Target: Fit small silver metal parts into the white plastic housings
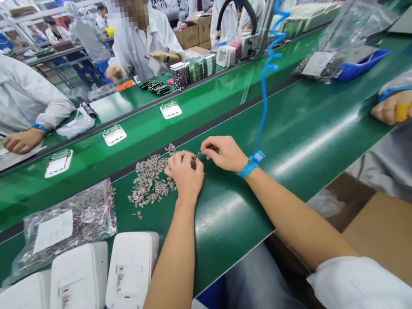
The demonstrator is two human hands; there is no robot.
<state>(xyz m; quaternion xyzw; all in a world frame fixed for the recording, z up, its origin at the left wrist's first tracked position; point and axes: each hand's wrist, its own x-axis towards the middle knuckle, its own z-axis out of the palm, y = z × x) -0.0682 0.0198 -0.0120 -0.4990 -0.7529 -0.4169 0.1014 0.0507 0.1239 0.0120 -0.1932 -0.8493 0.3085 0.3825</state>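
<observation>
A loose heap of small silvery metal parts (pixel 149 176) lies on the green bench (pixel 228 216). At the heap's right edge, my left hand (pixel 185 171) is curled with several of these parts between its fingers. Just to its right, my right hand (pixel 226 153) pinches thumb and forefinger together near the left fingertips; whatever is in that pinch is too small to make out. A blue wrist strap (pixel 251 164) circles my right wrist, and its coiled blue cord (pixel 264 93) runs upward. Left of the heap is a clear bag (pixel 90 215) of similar metal parts with a white label.
White plastic housings (pixel 132 269) stand in a row at front left. On the lighter green strip beyond lie white pieces with circuit boards (pixel 114 134). A blue tray (pixel 365 64) and another parts bag (pixel 318 66) sit at back right. Co-workers' hands (pixel 399 106) show at right and left.
</observation>
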